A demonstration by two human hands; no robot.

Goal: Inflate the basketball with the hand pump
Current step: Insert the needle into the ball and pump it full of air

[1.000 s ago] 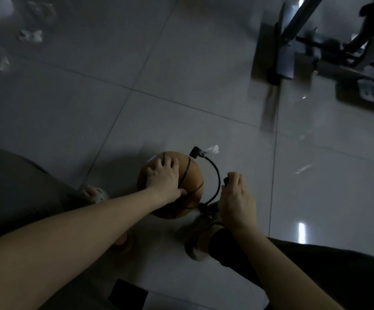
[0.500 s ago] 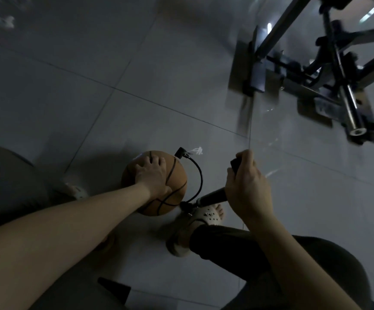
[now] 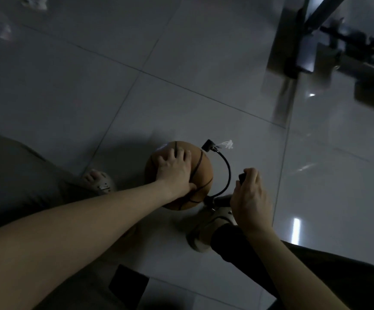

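Ball: the round orange-brown rubber basketball [image 3: 201, 173] with black seams lies on the floor, directly under the fingers of the left hand [image 3: 175, 171]. The palm covers its near left part and the fingertips reach its far top.
Pump: the black tube-shaped hand pump [image 3: 220, 201] is just right of the basketball, on the near side. Its black handle [image 3: 241, 177] sits inside the right hand [image 3: 250, 202].
Hose: a thin black rubber hose [image 3: 227, 168] curves from the lower end of the pump round the right side of the basketball to a black angled connector [image 3: 208, 145] at the ball's far right edge. Whether the needle is inside the ball, I cannot tell.
Tuft: a small white frayed tuft [image 3: 226, 144] lies just beside the connector.
Floor: large glossy grey tiles [image 3: 181, 97] with thin dark joints; the room is dim, with light reflections right of the basketball.
Feet: a beige shoe [image 3: 204, 229] is near and right of the basketball, just beside the pump's lower end. A light sandal [image 3: 98, 182] with bare toes is left of the ball.
Room: a dark metal frame [image 3: 293, 52], blurred, stands far beyond the basketball to the right.
Left fingers: spread apart, only slightly bent, lying flat on the ball's skin; they press on it and do not grip.
Right fingers: curled closely round the handle, with the back of the hand toward the camera.
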